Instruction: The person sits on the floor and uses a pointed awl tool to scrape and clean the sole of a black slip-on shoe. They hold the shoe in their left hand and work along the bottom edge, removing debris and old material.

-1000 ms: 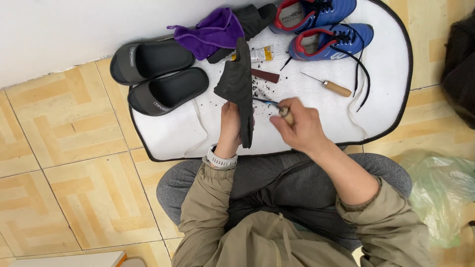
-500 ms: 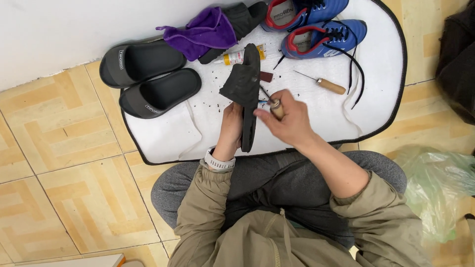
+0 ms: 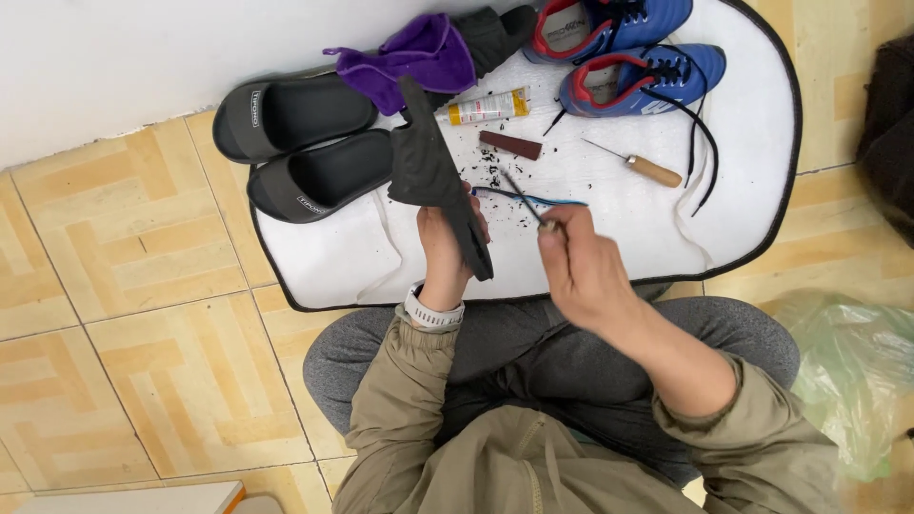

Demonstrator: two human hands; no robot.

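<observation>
My left hand [image 3: 446, 249] grips a black slipper [image 3: 433, 176] and holds it upright on edge over the white mat [image 3: 324, 262]. My right hand [image 3: 583, 271] is closed around a thin awl [image 3: 522, 198] with a wooden handle, its metal tip pointing up and left toward the slipper's edge without clearly touching it. Black crumbs lie scattered on the mat just beyond the tool's tip. A blue thread [image 3: 533, 198] lies on the mat behind the tool.
Two black slides [image 3: 295, 114] lie at the mat's left. A purple cloth [image 3: 419, 57], a glue tube [image 3: 487, 107], a brown block [image 3: 510, 145], a second wooden-handled awl [image 3: 647, 169] and two blue sports shoes [image 3: 640, 78] lie farther back. A green plastic bag [image 3: 857, 381] sits at right.
My right hand has drawn back from the slipper, pulling the awl away to the right. The left hand has turned the slipper more upright. The camera view shifted slightly.
</observation>
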